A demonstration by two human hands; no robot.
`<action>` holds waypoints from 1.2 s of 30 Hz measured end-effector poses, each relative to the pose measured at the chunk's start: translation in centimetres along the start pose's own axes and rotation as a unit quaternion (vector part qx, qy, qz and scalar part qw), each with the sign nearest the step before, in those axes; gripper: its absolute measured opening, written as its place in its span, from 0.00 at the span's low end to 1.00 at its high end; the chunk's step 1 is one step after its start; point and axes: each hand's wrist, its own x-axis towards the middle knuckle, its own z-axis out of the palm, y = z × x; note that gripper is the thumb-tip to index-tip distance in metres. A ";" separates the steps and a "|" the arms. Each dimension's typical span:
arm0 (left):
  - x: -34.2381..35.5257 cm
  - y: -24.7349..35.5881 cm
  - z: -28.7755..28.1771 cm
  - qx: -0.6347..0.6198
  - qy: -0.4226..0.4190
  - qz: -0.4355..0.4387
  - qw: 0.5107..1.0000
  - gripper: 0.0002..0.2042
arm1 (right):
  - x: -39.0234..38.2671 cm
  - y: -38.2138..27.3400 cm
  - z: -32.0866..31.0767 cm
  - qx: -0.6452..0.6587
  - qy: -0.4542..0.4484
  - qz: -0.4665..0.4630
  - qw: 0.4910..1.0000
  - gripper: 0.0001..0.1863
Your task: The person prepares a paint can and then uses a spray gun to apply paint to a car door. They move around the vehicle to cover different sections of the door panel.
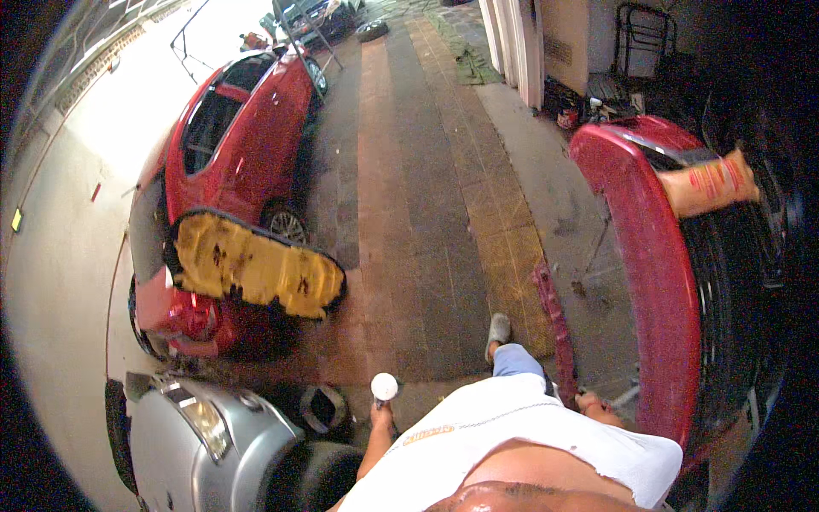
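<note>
My left hand (381, 416) is closed around a tool with a round white top (385, 386). The rest of that tool is mostly hidden beneath the top. My right hand (595, 405) hangs low by my side, small and partly covered by my shirt; whether its fingers hold anything does not show. It is near the lower end of a long, narrow red strip (556, 328). To my right stretches a large glossy red curved car panel (653, 282), with a beige printed packet (710, 183) lying across its dark upper part.
A red car (247, 128) stands at the far left; a yellow-and-black panel (256, 264) is near its rear. Close on my left is a silver car part with a headlight (209, 427). Tiled floor (409, 171) runs ahead. A folded black metal frame (644, 38) leans at the back right.
</note>
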 end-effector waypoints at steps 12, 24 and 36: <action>17.8 23.7 13.3 0.066 -0.024 -0.221 0.973 0.15 | 11.1 -60.0 -47.0 0.149 0.189 -0.444 0.863 0.26; 52.6 51.2 20.9 0.074 -0.046 -0.190 0.978 0.19 | 24.6 -73.1 -48.4 0.013 -0.004 -0.190 0.982 0.30; 88.5 85.1 35.2 -0.065 0.038 -0.036 0.997 0.13 | 48.3 -99.1 -64.4 0.031 -0.005 -0.058 0.998 0.29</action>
